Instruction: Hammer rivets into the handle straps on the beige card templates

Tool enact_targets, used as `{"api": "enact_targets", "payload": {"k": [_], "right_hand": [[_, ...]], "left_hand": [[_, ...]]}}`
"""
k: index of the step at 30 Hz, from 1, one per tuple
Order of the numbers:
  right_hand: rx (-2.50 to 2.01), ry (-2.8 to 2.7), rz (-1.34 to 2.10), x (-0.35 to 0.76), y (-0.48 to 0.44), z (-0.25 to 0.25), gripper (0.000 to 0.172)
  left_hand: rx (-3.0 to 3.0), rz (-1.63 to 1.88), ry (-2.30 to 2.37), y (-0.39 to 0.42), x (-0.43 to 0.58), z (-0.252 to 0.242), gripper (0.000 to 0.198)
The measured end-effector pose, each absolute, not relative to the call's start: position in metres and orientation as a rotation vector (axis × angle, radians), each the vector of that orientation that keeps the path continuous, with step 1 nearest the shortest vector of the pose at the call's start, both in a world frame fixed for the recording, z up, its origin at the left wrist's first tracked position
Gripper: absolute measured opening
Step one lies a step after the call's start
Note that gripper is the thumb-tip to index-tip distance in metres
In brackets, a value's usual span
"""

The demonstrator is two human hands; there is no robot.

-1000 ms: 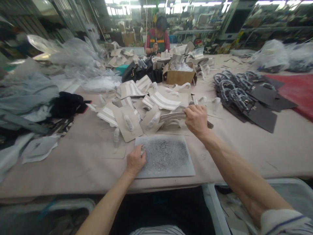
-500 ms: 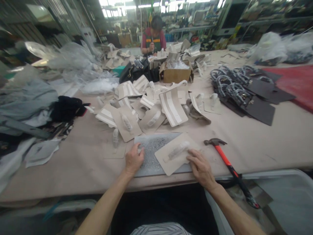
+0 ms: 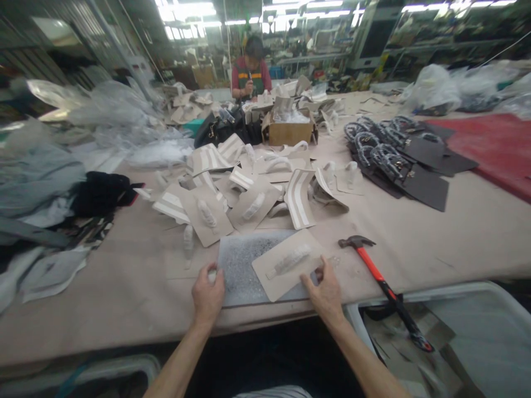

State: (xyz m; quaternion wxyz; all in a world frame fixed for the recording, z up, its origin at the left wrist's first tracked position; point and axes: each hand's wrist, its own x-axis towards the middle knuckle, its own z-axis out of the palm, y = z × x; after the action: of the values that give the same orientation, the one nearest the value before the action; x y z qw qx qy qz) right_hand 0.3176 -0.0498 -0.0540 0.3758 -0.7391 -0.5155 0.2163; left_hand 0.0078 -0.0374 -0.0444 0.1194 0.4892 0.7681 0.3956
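A beige panel with a plastic-wrapped handle (image 3: 286, 262) lies aslant on a speckled grey board (image 3: 238, 260) near the table's front edge. My right hand (image 3: 326, 290) grips the panel's right end, thumb on its near side and fingers bent at the corner. At the board's left edge is my left hand (image 3: 208, 293), thumb and forefinger curled close together; what lies between them, if anything, I cannot make out. A claw hammer (image 3: 375, 271) with a red and black handle rests to the right, its grip sticking out past the table edge.
Beyond the board spreads a pile of similar beige panels (image 3: 207, 213). Dark panels with wrapped handles (image 3: 423, 179) lie at right, near a red sheet (image 3: 489, 146). A cardboard box (image 3: 288, 132) stands behind; a person (image 3: 251, 74) sits across the table. Below right is a bin (image 3: 485, 326).
My left hand has drawn back to the board's left edge. My right hand has shifted to the panel's near right side, its thumb now at the edge. The camera view has turned slightly.
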Motion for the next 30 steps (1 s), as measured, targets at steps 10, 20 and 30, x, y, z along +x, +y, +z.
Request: {"api": "enact_targets", "payload": {"k": [10, 20, 30], "right_hand": [[-1.749, -1.44, 0.555, 0.297, -0.074, -0.064, 0.07], [-2.171, -1.944, 0.268, 0.313, -0.049, 0.004, 0.042], [-2.121, -1.619, 0.625, 0.253, -0.009, 0.018, 0.068]], "left_hand": [[1.341, 1.18, 2.346, -0.056, -0.013, -0.04, 0.036], [1.338, 1.187, 2.38, -0.047, -0.026, -0.036, 0.041], [0.89, 1.22, 2.06, -0.047, -0.006, -0.002, 0.044]]}}
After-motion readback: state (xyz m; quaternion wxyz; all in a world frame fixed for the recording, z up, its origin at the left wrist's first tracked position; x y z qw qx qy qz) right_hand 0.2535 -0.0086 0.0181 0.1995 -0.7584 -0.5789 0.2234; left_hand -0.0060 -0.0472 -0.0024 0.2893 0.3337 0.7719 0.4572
